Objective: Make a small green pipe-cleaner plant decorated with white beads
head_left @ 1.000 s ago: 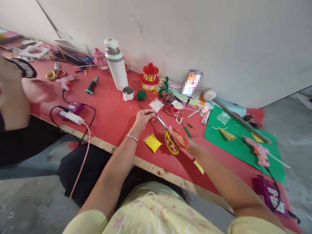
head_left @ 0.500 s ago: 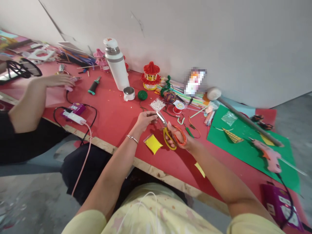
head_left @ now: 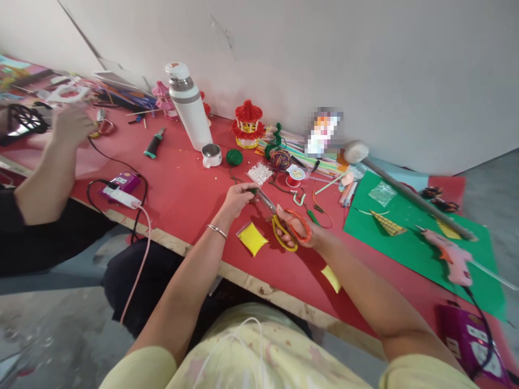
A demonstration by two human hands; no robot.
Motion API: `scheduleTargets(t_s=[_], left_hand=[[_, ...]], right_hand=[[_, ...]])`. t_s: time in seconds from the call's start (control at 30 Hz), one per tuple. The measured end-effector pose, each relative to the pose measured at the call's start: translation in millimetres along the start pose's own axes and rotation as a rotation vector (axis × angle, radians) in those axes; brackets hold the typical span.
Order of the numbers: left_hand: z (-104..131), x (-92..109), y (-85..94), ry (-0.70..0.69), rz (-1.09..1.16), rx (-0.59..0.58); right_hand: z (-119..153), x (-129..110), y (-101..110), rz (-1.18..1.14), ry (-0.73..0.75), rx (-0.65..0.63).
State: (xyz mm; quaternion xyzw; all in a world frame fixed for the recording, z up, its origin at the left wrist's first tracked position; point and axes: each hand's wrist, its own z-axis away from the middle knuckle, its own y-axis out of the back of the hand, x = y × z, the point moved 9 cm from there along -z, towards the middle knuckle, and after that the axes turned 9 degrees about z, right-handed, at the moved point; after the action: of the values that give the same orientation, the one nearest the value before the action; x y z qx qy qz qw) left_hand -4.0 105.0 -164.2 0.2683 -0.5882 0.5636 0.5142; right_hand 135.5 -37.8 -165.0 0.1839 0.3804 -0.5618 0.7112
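Observation:
Orange and yellow-handled scissors [head_left: 292, 229] are held in my right hand [head_left: 295, 227], with fingers through the loops. Their slightly parted blades point up and left to my left hand [head_left: 242, 199]. My left hand is pinched around a small dark green piece [head_left: 254, 191] beside the blade tips. Just below the hands, a bright yellow packet [head_left: 253, 239] lies on the red table. A bag of white beads [head_left: 260, 173] is above them, near a spool of red thread [head_left: 295, 176].
A white thermos [head_left: 190, 111], a metal cup [head_left: 211, 155] and a red pavilion model [head_left: 247, 124] stand behind. On the right, a pink glue gun [head_left: 448, 256] rests on green sheet [head_left: 421, 243]. Another person's hand [head_left: 73, 121] is at far left.
The scissor blades have opened slightly, and a green piece now shows at my left fingertips. The other person's hand has lifted away from a pink tool. The view has shifted slightly.

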Motion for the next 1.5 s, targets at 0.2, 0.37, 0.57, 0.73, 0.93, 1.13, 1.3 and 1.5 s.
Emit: scheduleTargets(t_s=[0.2, 0.37, 0.57, 0.73, 0.93, 1.13, 1.3, 1.5], left_hand=[[3, 5, -4.8, -0.04, 0.025, -0.022], [3, 3, -3.6, -0.004, 0.063, -0.015], [4, 5, -2.8, 0.014, 0.124, -0.011], [7, 5, -6.3, 0.05, 0.149, -0.036], [10, 4, -14.2, 0.058, 0.176, -0.097], [11, 1, -15.3, 0.056, 0.164, -0.11], [10, -4, -13.7, 0.07, 0.079, -0.065], [13, 1, -21.4, 0.016, -0.048, -0.103]], right_hand=[[-1, -8, 2, 0.018, 0.026, 0.044], [2, -12, 3, 0.044, 0.038, 0.061], [4, -7, 9, 0.069, -0.013, 0.111], [3, -12, 6, 0.069, 0.029, 0.111], [6, -22, -2, 0.126, 0.064, 0.084], [2, -15, 6, 0.087, 0.073, 0.09], [1, -15, 12, 0.089, 0.078, 0.103], [-1, -13, 12, 0.113, 0.077, 0.074]])
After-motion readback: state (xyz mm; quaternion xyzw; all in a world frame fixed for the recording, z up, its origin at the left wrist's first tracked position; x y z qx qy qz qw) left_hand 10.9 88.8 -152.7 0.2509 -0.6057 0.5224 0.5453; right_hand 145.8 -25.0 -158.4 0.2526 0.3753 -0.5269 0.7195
